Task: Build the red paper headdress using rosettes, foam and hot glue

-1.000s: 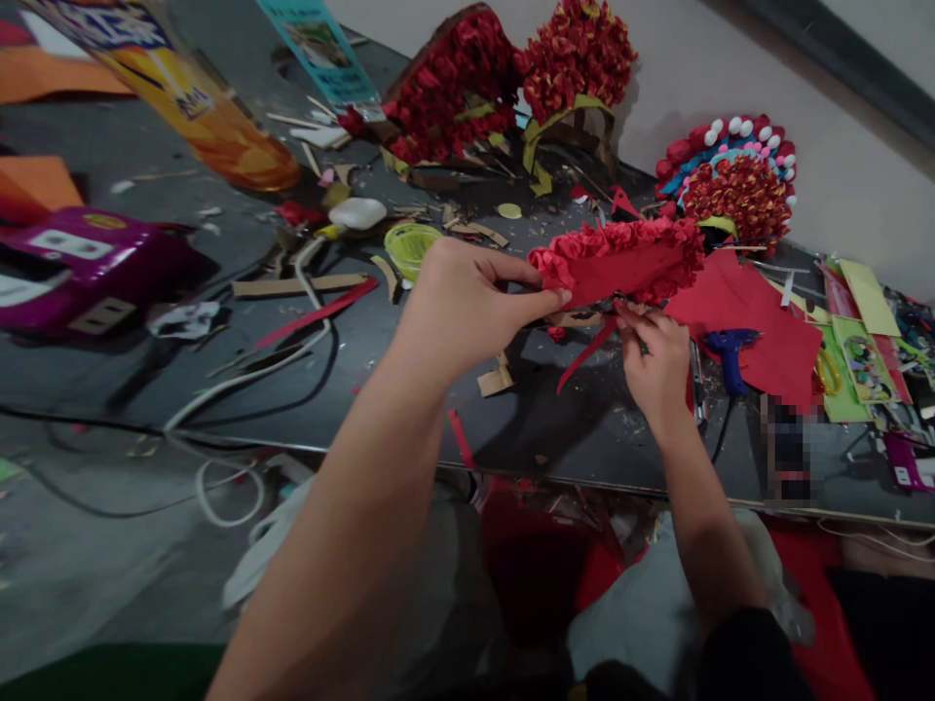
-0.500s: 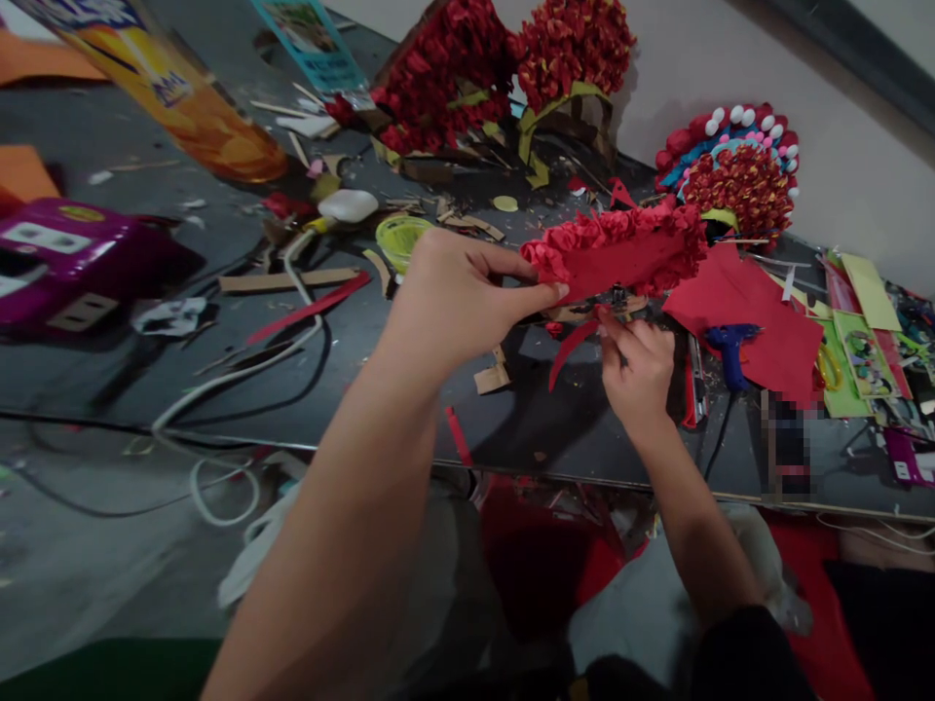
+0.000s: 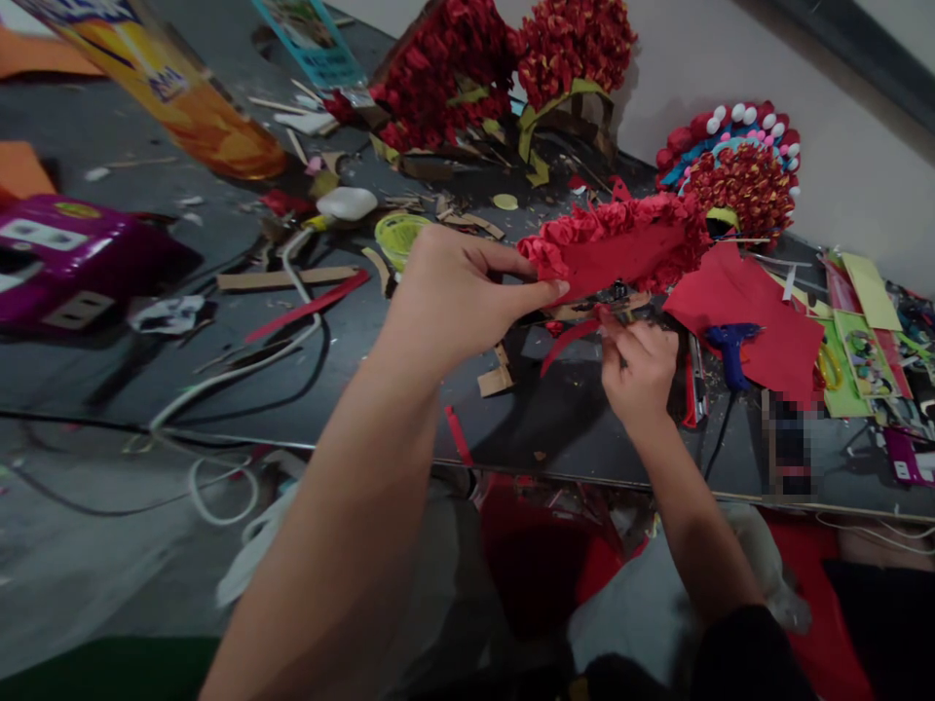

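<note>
My left hand (image 3: 467,302) pinches the near left edge of a red piece (image 3: 620,258) between thumb and fingers; crumpled red petals line its rim around a flat red face. Just below it, my right hand (image 3: 639,365) is closed on a thin curved red strip (image 3: 566,341), whose free end points left. The fingertips of the right hand lie close under the red piece; whether they touch it I cannot tell. A sheet of red paper (image 3: 752,321) lies to the right, with a blue glue gun (image 3: 732,350) on it.
Petal-covered red pieces (image 3: 574,44) stand at the back, near a beaded round one (image 3: 737,175). An orange drink bottle (image 3: 197,107), a purple power box (image 3: 80,263) and a white cable (image 3: 234,380) are at left. Cardboard scraps (image 3: 495,378) litter the dark table (image 3: 394,414).
The red strip's free end has swung slightly up and to the left. Both hands keep their grip and have hardly moved.
</note>
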A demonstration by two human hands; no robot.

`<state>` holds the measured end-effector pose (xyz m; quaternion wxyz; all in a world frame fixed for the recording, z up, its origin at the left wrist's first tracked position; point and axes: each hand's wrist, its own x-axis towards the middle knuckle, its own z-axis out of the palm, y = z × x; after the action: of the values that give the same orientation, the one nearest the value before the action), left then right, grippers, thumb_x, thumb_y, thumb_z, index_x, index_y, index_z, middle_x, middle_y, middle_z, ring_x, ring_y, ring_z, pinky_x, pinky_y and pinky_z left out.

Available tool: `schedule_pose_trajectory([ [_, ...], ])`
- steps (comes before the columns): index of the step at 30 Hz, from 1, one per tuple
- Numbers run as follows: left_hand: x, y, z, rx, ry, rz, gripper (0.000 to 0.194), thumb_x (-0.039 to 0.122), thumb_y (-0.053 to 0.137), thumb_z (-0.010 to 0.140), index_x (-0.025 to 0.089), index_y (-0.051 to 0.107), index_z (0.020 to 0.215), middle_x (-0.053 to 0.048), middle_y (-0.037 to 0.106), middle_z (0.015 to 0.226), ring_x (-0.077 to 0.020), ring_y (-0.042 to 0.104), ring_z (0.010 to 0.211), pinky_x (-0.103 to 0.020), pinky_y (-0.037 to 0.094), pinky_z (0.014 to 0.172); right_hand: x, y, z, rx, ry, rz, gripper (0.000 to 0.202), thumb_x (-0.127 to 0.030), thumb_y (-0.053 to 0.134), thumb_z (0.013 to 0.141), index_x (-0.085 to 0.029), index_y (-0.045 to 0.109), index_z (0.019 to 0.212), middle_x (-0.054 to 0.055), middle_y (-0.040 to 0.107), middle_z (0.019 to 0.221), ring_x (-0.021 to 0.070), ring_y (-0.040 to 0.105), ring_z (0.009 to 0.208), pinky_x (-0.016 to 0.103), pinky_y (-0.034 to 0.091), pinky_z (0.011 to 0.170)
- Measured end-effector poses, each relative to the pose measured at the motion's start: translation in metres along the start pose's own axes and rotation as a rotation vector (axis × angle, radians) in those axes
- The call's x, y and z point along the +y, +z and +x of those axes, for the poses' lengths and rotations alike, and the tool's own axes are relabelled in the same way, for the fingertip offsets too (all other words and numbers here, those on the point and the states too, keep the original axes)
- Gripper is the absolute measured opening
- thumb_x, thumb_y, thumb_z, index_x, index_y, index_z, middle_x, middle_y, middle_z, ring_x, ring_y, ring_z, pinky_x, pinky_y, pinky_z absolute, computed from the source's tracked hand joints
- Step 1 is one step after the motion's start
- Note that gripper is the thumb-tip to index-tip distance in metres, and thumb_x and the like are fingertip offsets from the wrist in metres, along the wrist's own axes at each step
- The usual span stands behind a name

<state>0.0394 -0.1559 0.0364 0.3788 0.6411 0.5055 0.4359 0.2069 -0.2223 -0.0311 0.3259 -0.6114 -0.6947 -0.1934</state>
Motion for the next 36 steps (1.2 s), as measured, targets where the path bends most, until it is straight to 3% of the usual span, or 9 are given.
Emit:
schedule_pose_trajectory([
  [8, 0.001, -0.001, 0.0, 0.001, -0.016, 0.017, 0.015, 0.02, 0.075, 0.059, 0.007, 0.071, 0.064, 0.008, 0.032, 0.041, -0.0001, 0.022, 0.041, -0.016, 0.014, 0.038, 0.016, -0.002, -0.001, 0.031, 0.035, -0.077, 0.026, -0.021, 0.047, 0.089, -0.022, 0.07, 0.102, 0.002, 0.061, 0.07, 0.0158, 0.049, 0.068, 0.031, 0.028, 0.067],
  [17, -0.002, -0.001, 0.0, 0.01, 0.001, 0.026, 0.019, 0.03, 0.074, 0.055, 0.011, 0.072, 0.06, 0.005, 0.042, 0.043, -0.0041, 0.029, 0.045, -0.019, 0.019, 0.041, 0.002, 0.0, 0.003, -0.023, 0.008, 0.055, 0.027, -0.023, 0.044, 0.091, -0.023, 0.071, 0.097, 0.002, 0.058, 0.065, 0.0155, 0.049, 0.066, 0.031, 0.031, 0.066],
  [26, -0.004, -0.003, 0.0, 0.019, 0.043, 0.02, 0.023, 0.031, 0.074, 0.057, 0.008, 0.071, 0.062, 0.002, 0.049, 0.046, -0.0067, 0.036, 0.049, -0.022, 0.029, 0.048, 0.016, -0.002, -0.001, 0.086, 0.105, 0.147, 0.025, -0.026, 0.046, 0.091, -0.021, 0.071, 0.093, 0.001, 0.057, 0.066, 0.0136, 0.052, 0.068, 0.029, 0.033, 0.066],
  [29, -0.003, -0.003, 0.001, 0.015, 0.021, 0.014, 0.021, 0.027, 0.075, 0.058, 0.007, 0.072, 0.065, 0.002, 0.051, 0.046, -0.0067, 0.036, 0.05, -0.022, 0.03, 0.049, 0.012, -0.003, 0.002, 0.061, 0.234, 0.396, 0.022, -0.03, 0.05, 0.088, -0.021, 0.07, 0.093, 0.0, 0.058, 0.069, 0.0127, 0.052, 0.067, 0.028, 0.037, 0.066],
  [31, -0.002, -0.003, 0.001, 0.014, 0.003, 0.015, 0.02, 0.025, 0.074, 0.058, 0.007, 0.073, 0.067, 0.002, 0.053, 0.048, -0.0063, 0.035, 0.049, -0.021, 0.029, 0.048, 0.01, -0.004, 0.005, 0.044, 0.445, 0.695, 0.023, -0.037, 0.051, 0.087, -0.022, 0.068, 0.093, -0.001, 0.056, 0.068, 0.0108, 0.048, 0.061, 0.026, 0.038, 0.06],
  [34, 0.002, -0.004, 0.002, 0.004, -0.019, 0.026, 0.016, 0.022, 0.074, 0.058, 0.009, 0.073, 0.067, 0.003, 0.054, 0.049, -0.0054, 0.035, 0.048, -0.02, 0.027, 0.045, 0.009, -0.006, 0.01, -0.045, 0.729, 1.196, 0.025, -0.042, 0.052, 0.083, -0.023, 0.065, 0.09, -0.006, 0.039, 0.056, 0.0077, 0.032, 0.046, 0.022, 0.031, 0.046],
  [36, 0.004, -0.005, 0.001, -0.007, -0.032, 0.025, 0.013, 0.021, 0.073, 0.059, 0.009, 0.072, 0.064, 0.005, 0.052, 0.046, -0.0045, 0.033, 0.046, -0.02, 0.025, 0.044, 0.011, -0.008, 0.012, -0.149, 0.779, 1.4, 0.024, -0.044, 0.054, 0.082, -0.023, 0.064, 0.088, -0.008, 0.029, 0.053, 0.0071, 0.024, 0.043, 0.022, 0.027, 0.042],
])
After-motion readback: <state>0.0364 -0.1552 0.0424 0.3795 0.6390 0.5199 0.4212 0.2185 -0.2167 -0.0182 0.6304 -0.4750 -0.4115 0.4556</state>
